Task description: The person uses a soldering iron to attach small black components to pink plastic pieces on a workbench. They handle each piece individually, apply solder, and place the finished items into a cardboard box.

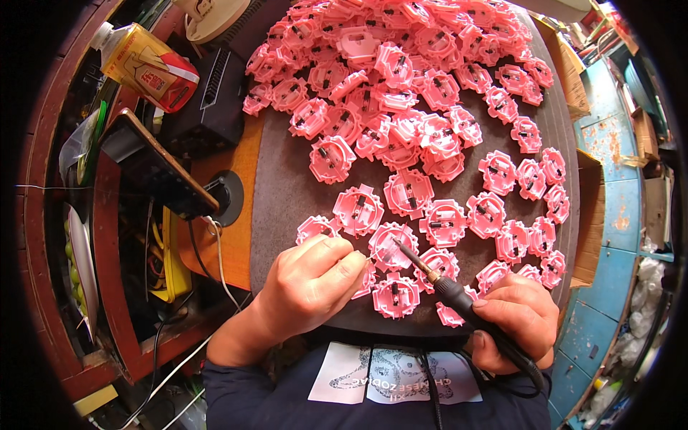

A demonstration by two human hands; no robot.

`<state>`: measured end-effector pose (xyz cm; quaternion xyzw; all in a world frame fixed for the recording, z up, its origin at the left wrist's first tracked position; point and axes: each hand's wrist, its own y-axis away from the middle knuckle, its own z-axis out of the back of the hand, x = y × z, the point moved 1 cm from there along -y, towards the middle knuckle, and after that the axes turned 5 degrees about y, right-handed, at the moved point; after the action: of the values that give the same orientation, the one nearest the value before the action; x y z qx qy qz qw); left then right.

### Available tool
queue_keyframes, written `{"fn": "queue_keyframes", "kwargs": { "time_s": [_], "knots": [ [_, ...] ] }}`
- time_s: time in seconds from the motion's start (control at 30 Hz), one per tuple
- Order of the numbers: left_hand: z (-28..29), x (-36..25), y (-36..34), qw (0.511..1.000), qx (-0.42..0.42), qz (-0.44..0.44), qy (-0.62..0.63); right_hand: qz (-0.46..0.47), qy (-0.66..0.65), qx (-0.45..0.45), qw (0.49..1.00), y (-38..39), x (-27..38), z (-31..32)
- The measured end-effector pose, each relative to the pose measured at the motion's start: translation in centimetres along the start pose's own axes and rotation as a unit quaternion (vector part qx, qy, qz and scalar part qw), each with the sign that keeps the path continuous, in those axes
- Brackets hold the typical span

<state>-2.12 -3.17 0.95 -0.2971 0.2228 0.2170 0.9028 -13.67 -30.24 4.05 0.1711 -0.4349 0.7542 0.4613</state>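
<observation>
My right hand is wrapped round the dark handle of a soldering iron. Its metal tip points up and left, over a round pink plastic housing with small parts inside; whether it touches cannot be told. Just left of that housing, my left hand is closed in a pinch, and what its fingers hold is too fine to make out. More housings surround the tip, among them one with a black part nearest me and one to the right.
A large heap of pink housings covers the far side of the dark work board. At the left stand a phone on a round stand, a black box and a drink bottle. White cables hang beside my left forearm.
</observation>
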Motion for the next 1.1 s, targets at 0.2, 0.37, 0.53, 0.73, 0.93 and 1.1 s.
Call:
{"fn": "queue_keyframes", "kwargs": {
  "time_s": [0.2, 0.37, 0.53, 0.73, 0.93, 1.1],
  "knots": [
    [-0.36, 0.20, 0.47, 1.000, 0.004, -0.022, 0.006, 0.013, -0.008, 0.016, 1.000, -0.18, 0.06, -0.35],
    [-0.30, 0.14, 0.48, 1.000, 0.009, -0.022, 0.008, 0.018, -0.012, 0.018, 1.000, -0.22, 0.01, -0.56],
    [-0.33, 0.17, 0.48, 1.000, 0.007, -0.020, 0.009, 0.017, -0.013, 0.022, 1.000, -0.29, 0.06, -0.62],
    [-0.24, 0.08, 0.47, 1.000, 0.011, -0.017, 0.010, 0.019, -0.012, 0.021, 1.000, -0.20, 0.03, -0.61],
    [-0.36, 0.16, 0.51, 1.000, 0.008, -0.011, 0.015, 0.024, -0.021, 0.020, 0.999, -0.40, -0.04, -0.75],
    [-0.40, 0.10, 0.36, 1.000, 0.011, -0.008, 0.018, 0.022, -0.015, 0.021, 0.999, -0.33, 0.12, -0.66]
  ]
}}
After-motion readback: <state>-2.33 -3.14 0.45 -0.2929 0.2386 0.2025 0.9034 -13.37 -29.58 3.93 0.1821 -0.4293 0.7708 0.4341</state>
